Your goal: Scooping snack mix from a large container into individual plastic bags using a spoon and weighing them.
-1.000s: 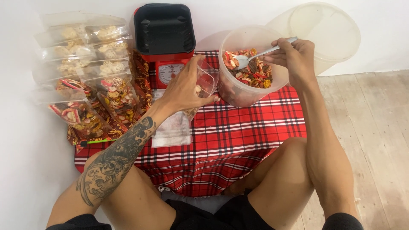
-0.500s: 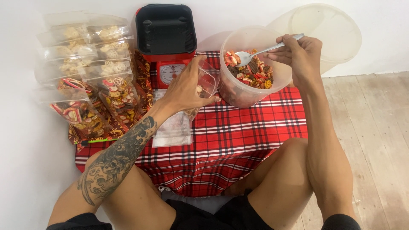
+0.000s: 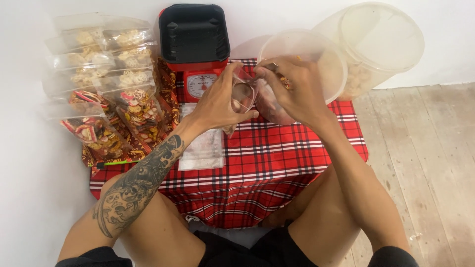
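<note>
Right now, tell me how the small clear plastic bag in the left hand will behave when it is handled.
The small clear plastic bag will probably be floppy: its thin film creases within the left hand, which pinches the mouth open. It is likely light, since only a few snack pieces show inside. Set down unsealed, it may slump and spill, as the right hand works at its open mouth.

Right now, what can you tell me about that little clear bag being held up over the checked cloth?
The clear plastic bag is small, thin and see-through, with its mouth held open. The left hand grips it from the left side, and the right hand meets its mouth. A few pale snack pieces show inside. It hangs above the red checked cloth, between the red scale and the round plastic tub.
</note>
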